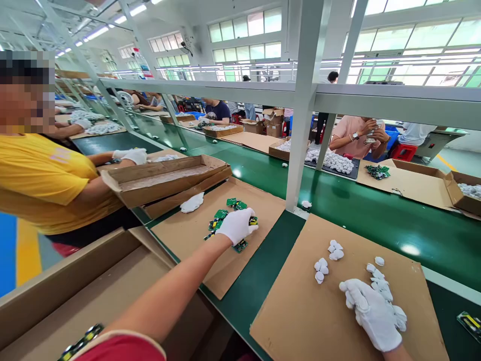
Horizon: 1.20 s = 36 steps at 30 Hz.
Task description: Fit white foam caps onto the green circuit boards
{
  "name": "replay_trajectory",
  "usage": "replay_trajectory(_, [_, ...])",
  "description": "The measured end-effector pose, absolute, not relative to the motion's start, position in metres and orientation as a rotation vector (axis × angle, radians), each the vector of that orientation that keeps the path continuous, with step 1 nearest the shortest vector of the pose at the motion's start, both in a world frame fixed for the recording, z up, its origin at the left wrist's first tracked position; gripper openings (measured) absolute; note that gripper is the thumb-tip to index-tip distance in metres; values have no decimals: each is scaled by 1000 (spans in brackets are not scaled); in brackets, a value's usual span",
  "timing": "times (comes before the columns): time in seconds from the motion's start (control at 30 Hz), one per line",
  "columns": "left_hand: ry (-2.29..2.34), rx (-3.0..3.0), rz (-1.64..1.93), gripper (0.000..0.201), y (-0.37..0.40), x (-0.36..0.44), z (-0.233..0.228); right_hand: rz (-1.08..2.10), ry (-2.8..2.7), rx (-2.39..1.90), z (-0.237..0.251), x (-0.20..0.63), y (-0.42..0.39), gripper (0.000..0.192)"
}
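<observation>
My left hand, in a white glove, is closed on a small circuit board with black and yellow parts. Around it, several green circuit boards lie loosely on a cardboard sheet. Over a second cardboard sheet, my right hand, also gloved, has its fingers curled together beside a row of small white rounded pieces. Whatever those fingers hold, if anything, is hidden. Two small clusters of the same white pieces rest to the left of the right hand.
A grey upright post stands between the sheets. Left of them are an open cardboard tray and a crumpled white cloth. Another board lies at the far right. A co-worker in a yellow shirt works at left; others sit across the green belt.
</observation>
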State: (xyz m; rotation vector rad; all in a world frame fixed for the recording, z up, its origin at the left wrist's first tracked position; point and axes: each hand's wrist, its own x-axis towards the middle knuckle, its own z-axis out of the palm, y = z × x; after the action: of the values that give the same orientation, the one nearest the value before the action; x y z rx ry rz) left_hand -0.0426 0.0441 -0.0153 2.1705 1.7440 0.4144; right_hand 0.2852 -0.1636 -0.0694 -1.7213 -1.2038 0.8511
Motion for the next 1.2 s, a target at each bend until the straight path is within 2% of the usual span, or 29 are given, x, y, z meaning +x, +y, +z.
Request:
replay_trajectory(0.1, [1551, 2021, 570, 40, 20, -6, -10, 1029, -1202, -1645, -75, 282, -167, 45])
replay_trajectory(0.17, [1300, 1814, 612, 43, 0, 25, -8, 1059, -1170, -1629, -76, 278, -167, 42])
replay_trajectory(0.27, [786, 1171, 627, 44, -30, 70, -7, 1003, -1142, -1555, -72, 275, -165, 36])
replay_trajectory(0.37, [528, 783, 546, 39, -52, 104, -6, 910, -1126, -1502, -65, 279, -167, 39])
replay_trajectory(0.6, [570, 594, 395, 35, -70, 143, -6, 763, -1129, -1651, -56, 287, -177, 37])
replay_trajectory(0.8, [416, 602, 347, 39, -71, 140, -21, 425, -1239, -1618, -60, 291, -172, 16])
replay_trajectory(0.87, [413, 632, 346, 39, -70, 138, -26, 402, -1245, -1589, -60, 292, -172, 12])
replay_trajectory(1.07, [537, 705, 394, 41, -65, 136, -32, 615, -1004, -1564, -59, 288, -176, 29])
replay_trajectory(1.2, [472, 567, 401, 32, -64, 135, -35, 523, -1086, -1601, -56, 287, -173, 32])
